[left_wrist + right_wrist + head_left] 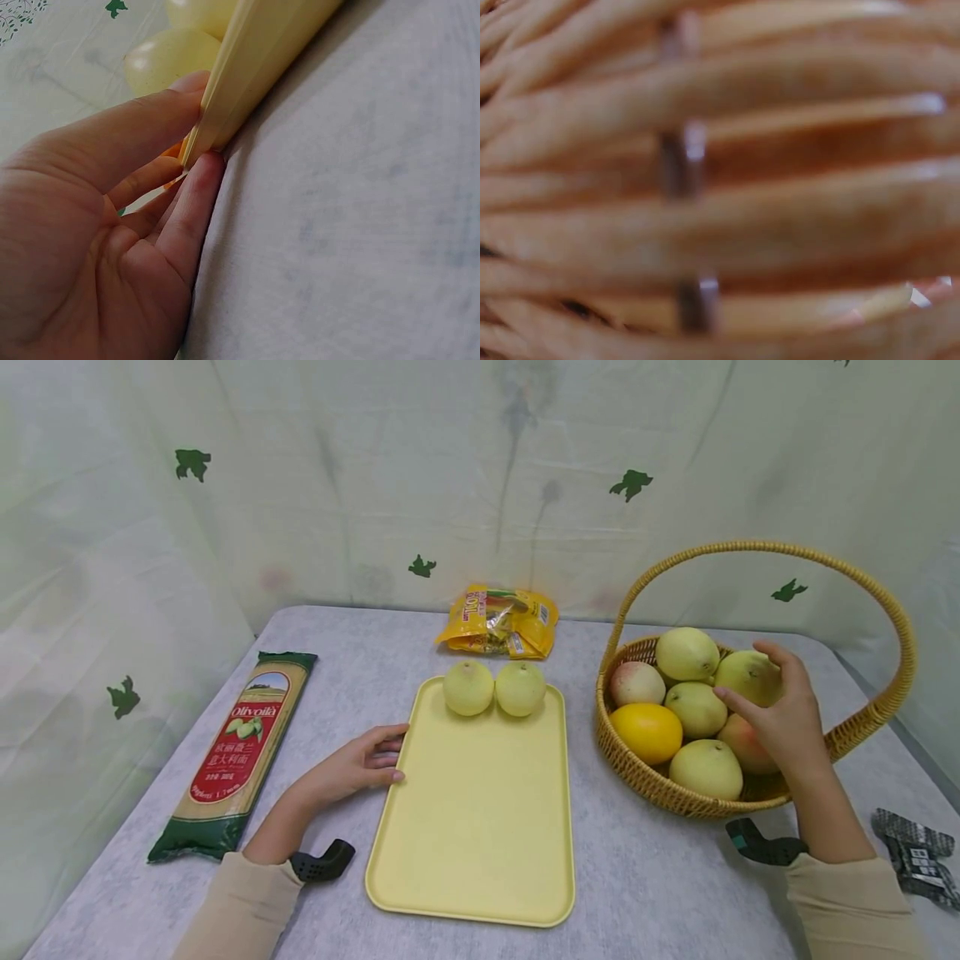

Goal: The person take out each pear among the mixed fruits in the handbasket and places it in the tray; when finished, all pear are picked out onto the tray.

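At the left edge of a pale yellow tray (472,810), my left hand (352,768) pinches the rim. Its thumb lies on the rim and its fingers reach against the underside in the left wrist view. Two round yellow-green pears (468,687) sit side by side at the tray's far end. My right hand (787,710) reaches into a wicker basket (637,781), thumb and fingers spread around a yellow-green pear (750,675) at its back right. Basket weave (720,165) fills the right wrist view, hiding that hand.
Other pears (705,768), a yellow lemon-like fruit (647,732) and peaches (637,683) share the basket. Its tall handle (772,547) arches over them. A spaghetti packet (240,743) lies left, a yellow snack bag (498,622) behind the tray, a black-and-grey packet (918,856) far right.
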The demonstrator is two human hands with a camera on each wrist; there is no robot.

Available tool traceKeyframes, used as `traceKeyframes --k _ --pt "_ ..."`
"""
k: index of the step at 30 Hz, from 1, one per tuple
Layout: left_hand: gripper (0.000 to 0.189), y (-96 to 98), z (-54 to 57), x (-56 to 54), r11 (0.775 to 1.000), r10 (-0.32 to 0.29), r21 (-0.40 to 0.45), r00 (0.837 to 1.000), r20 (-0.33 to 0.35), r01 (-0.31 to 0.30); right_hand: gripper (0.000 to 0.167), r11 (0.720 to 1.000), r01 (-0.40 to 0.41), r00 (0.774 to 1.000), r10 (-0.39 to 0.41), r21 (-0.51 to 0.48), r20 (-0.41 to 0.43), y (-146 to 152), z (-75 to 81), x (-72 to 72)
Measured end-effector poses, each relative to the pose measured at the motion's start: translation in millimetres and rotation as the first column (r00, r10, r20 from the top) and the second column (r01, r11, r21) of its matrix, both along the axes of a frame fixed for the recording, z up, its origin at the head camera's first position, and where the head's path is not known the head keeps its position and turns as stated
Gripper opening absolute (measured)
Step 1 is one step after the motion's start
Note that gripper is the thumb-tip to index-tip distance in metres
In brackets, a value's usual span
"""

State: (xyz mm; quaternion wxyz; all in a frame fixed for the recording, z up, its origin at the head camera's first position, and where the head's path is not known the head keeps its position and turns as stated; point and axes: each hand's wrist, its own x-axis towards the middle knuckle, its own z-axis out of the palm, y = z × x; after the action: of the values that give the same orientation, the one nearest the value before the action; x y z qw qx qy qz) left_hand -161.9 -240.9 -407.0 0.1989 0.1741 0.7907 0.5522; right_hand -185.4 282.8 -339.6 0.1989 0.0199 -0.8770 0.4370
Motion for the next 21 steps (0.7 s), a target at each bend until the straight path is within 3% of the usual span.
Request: traceKeyframes --k 12,21 --pt "0.073 -0.1 -1.1 -0.6 1.000 0.001 0.007 1.000 0.004 -0.001 0.073 0.999 -0.010 0.999 0.008 0.044 0.049 10 -2.2 -6.5" --pt "0.073 -0.5 -2.6 -0.9 1.000 -0.007 0.020 1.000 -0.001 0.007 0.062 0.996 -0.048 0.999 0.046 0.072 0.028 16 -4.7 -12.0"
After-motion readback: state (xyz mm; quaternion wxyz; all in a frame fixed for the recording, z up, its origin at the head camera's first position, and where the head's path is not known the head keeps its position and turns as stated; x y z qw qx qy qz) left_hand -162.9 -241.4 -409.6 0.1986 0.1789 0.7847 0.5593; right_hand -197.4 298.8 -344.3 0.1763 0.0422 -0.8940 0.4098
